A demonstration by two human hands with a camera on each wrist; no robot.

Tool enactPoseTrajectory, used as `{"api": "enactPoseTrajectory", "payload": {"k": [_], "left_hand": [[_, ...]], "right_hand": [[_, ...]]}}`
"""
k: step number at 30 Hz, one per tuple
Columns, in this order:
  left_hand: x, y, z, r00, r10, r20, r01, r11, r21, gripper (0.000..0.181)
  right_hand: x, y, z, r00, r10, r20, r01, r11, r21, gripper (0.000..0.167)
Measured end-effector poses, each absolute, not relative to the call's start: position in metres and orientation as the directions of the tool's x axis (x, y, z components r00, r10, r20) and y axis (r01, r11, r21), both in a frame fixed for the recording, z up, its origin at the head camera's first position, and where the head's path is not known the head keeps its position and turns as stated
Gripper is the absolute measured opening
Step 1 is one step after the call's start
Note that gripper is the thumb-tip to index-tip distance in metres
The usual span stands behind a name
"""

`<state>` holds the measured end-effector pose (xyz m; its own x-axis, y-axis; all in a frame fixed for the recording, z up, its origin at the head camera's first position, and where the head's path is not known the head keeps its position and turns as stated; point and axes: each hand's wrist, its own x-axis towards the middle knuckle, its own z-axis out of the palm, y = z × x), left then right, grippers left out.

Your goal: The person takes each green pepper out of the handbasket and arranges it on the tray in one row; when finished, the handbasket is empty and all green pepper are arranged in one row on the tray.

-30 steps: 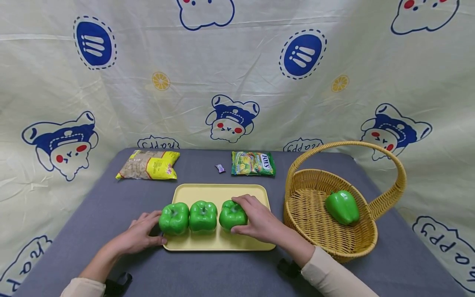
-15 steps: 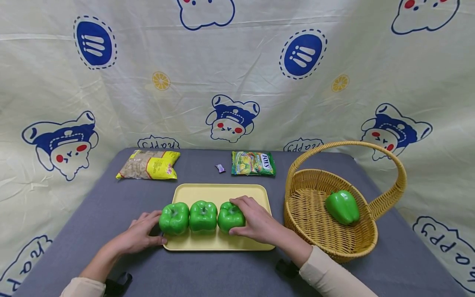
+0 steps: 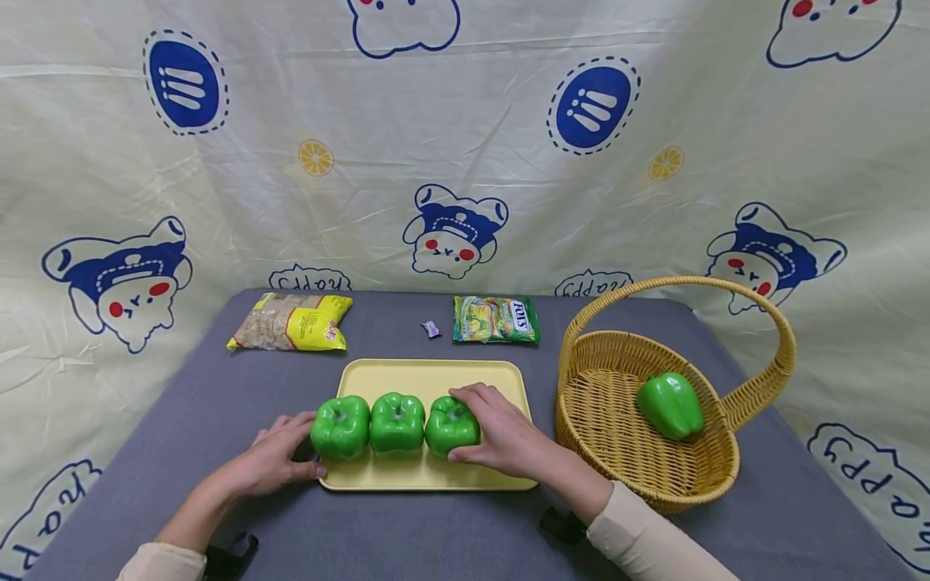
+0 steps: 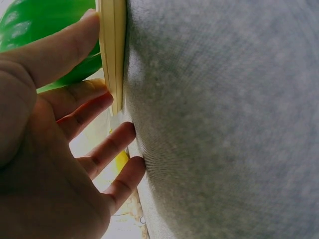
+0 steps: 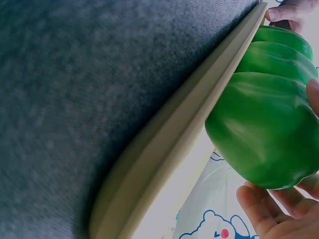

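Three green bell peppers stand in a row on a pale yellow tray (image 3: 436,375): a left one (image 3: 340,429), a middle one (image 3: 397,425) and a right one (image 3: 447,428). My right hand (image 3: 508,432) holds the right pepper, thumb on its near side and fingers on its far side. In the right wrist view that pepper (image 5: 264,132) largely covers the other two. At the tray's left end, my left hand (image 3: 272,458) rests with fingers spread. The left wrist view has its thumb (image 4: 67,50) against the tray's rim, beside the left pepper (image 4: 45,20).
A wicker basket (image 3: 617,428) with a tall handle stands at the right, one green bell pepper (image 3: 670,405) inside. Along the back lie a yellow snack bag (image 3: 291,323), a small purple wrapped piece (image 3: 431,329) and a green packet (image 3: 496,320). A patterned curtain (image 3: 465,137) hangs behind.
My right hand has shifted slightly left with the right pepper, narrowing its gap to the middle one. In the last half second hardly anything has moved. The left hand stays put.
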<state>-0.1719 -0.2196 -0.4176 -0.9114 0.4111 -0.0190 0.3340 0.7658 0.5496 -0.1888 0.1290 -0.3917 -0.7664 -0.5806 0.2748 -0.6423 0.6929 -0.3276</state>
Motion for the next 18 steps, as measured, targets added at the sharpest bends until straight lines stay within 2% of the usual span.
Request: {"api": "enactPoseTrajectory", "payload": {"k": [8,18], "left_hand": [[-0.172,-0.220,-0.418,-0.909,0.417,-0.020,0.338,0.763,0.551,0.068],[-0.172,-0.220,-0.417,-0.908,0.418,-0.018,0.338,0.758,0.557,0.068]], "right_hand": [[-0.188,0.132,-0.385,-0.757,-0.585,0.289,-0.653,0.685,-0.324,0.080],[-0.179,0.142,-0.357,-0.760,-0.554,0.338,-0.647,0.691,-0.323,0.081]]}}
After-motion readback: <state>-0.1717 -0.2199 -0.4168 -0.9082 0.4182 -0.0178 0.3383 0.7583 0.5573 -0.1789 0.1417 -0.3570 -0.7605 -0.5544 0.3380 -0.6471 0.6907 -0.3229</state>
